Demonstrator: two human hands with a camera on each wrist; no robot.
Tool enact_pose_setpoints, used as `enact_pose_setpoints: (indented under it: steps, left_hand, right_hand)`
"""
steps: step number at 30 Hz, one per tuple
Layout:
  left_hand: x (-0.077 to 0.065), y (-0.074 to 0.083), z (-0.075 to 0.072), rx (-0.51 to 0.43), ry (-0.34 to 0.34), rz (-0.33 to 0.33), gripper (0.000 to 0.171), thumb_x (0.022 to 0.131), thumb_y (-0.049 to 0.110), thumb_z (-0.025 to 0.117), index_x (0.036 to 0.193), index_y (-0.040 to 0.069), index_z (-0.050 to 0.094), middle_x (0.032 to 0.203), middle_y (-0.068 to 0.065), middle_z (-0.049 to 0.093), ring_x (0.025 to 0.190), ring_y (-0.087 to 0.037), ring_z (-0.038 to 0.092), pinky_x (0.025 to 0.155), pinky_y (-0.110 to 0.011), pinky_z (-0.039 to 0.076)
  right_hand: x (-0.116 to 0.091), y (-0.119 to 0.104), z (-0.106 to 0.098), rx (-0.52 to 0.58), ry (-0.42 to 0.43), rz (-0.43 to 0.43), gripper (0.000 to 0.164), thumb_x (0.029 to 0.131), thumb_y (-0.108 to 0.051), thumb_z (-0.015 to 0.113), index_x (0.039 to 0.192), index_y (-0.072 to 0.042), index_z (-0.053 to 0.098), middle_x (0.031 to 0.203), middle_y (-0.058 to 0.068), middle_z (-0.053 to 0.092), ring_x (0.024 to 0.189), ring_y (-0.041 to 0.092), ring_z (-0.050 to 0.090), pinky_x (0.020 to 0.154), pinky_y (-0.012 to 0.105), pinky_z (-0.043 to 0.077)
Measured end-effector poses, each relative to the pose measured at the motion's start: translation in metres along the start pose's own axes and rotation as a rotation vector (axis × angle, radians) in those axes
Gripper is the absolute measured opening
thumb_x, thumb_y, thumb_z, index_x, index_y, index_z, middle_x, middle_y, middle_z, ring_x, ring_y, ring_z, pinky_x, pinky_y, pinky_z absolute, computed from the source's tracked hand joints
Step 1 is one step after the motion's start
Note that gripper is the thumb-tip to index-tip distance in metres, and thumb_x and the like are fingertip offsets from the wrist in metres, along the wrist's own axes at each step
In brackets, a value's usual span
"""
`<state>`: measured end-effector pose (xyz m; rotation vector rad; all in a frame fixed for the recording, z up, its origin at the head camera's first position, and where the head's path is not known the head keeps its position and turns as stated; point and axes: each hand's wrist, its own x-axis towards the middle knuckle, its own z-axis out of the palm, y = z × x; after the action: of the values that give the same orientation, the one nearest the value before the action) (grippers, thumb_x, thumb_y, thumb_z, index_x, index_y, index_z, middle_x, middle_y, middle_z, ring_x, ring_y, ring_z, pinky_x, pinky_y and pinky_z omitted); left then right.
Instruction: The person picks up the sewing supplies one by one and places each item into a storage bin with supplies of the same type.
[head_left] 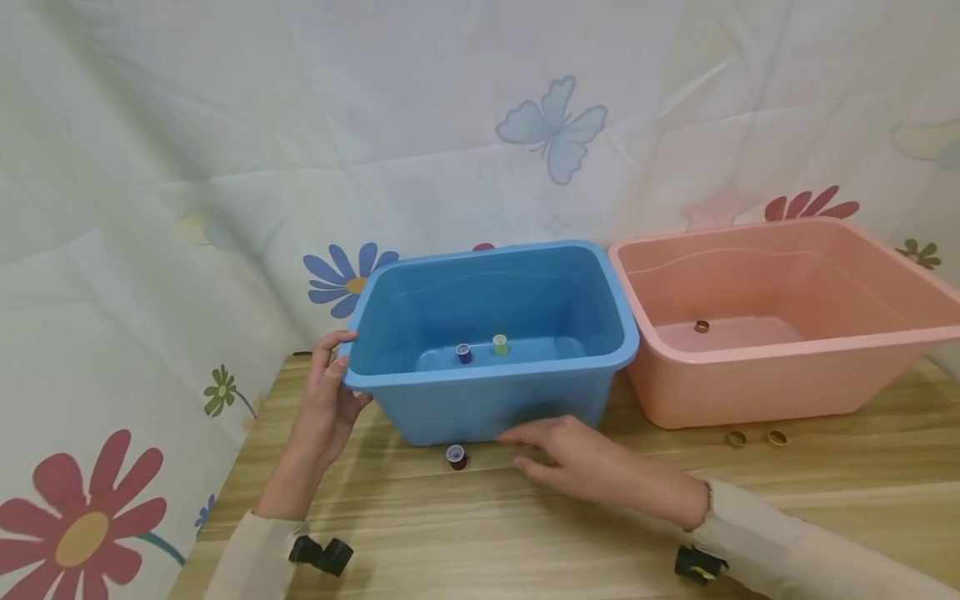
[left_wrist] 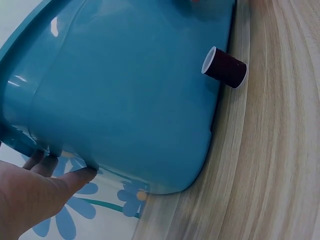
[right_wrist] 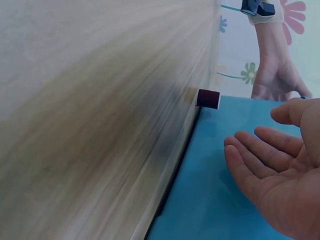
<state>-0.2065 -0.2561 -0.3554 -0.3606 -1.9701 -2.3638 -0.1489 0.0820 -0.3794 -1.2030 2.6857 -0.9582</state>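
The dark spool stands upright, long axis vertical, on the worktop, lower centre of the head frame, before the blue tub; it lies left of the nearer right hand, fingers loosely extended, empty; the left hand grips the tub's rim.

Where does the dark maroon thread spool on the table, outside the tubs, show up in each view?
Head: lower half, just left of centre, the dark maroon thread spool stands before the blue plastic tub.
Left wrist: upper right, the dark maroon thread spool by the tub's lower edge.
Right wrist: above and right of centre, the dark maroon thread spool.
Shared landmark: the blue plastic tub's outer wall.
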Motion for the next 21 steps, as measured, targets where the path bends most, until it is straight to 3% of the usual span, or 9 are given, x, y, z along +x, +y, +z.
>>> enact_pose_setpoints:
  steps: [9,21]
  left_hand:
    - [0.005,0.002,0.003,-0.004,0.0,-0.001,0.029,0.104,0.025,0.044,0.132,0.03,0.044,0.158,-0.005,0.024,0.137,-0.04,0.036,0.088,-0.037,0.053]
    - [0.0,0.002,0.002,0.008,0.023,-0.024,0.028,0.104,0.024,0.044,0.131,0.03,0.045,0.159,-0.006,0.023,0.136,-0.039,0.036,0.088,-0.035,0.053]
  right_hand:
    - [0.011,-0.001,0.004,-0.027,-0.018,0.007,0.034,0.1,-0.018,0.064,0.132,-0.007,0.066,0.128,0.003,0.07,0.119,0.018,0.065,0.1,0.04,0.051]
    - [0.023,0.0,0.016,-0.042,-0.022,-0.035,0.035,0.1,-0.016,0.064,0.133,-0.005,0.065,0.128,0.007,0.069,0.121,0.021,0.064,0.102,0.039,0.049]
